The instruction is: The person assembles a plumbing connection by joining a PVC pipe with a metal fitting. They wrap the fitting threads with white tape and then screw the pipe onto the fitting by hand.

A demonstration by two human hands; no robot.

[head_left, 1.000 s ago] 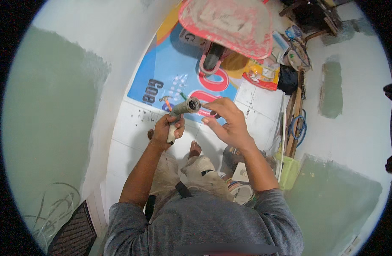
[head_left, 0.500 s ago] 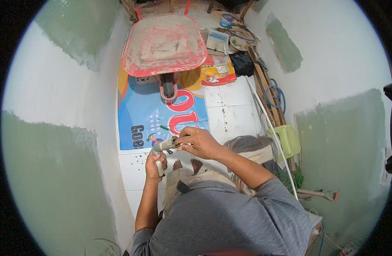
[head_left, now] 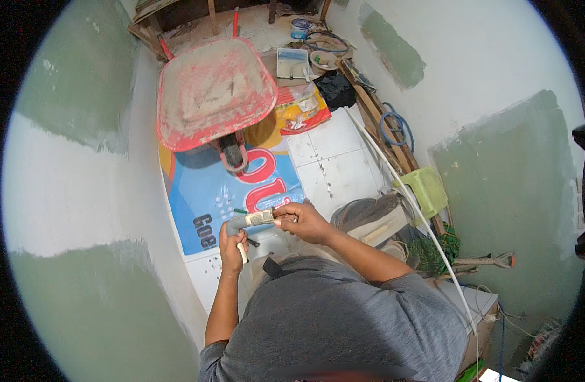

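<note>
My left hand (head_left: 231, 253) is wrapped round a grey plastic pipe elbow (head_left: 236, 225), low in front of my body. A short cream pipe piece (head_left: 243, 252) sticks out below that fist. From the elbow's other arm, a stained cream fitting (head_left: 260, 218) points right. At its open end, the fingers of my right hand (head_left: 307, 223) are pinched together. Whatever they hold, if anything, is too small to make out. Beneath the hands, a small green-handled tool (head_left: 240, 211) lies on the blue printed sheet (head_left: 190, 197).
A cement-crusted red wheelbarrow (head_left: 216, 89) stands ahead on the sheet. Along the right wall are wooden planks (head_left: 369, 105), a coiled blue hose (head_left: 396, 130), a green plastic stool (head_left: 426, 194) and a long white pipe (head_left: 397, 181). A paint tray (head_left: 293, 63) sits farther back.
My view has turned and shifted, so the room appears tilted. My right hand stays at the fitting's end, its fingers slightly repositioned. The left grip on the elbow continues.
</note>
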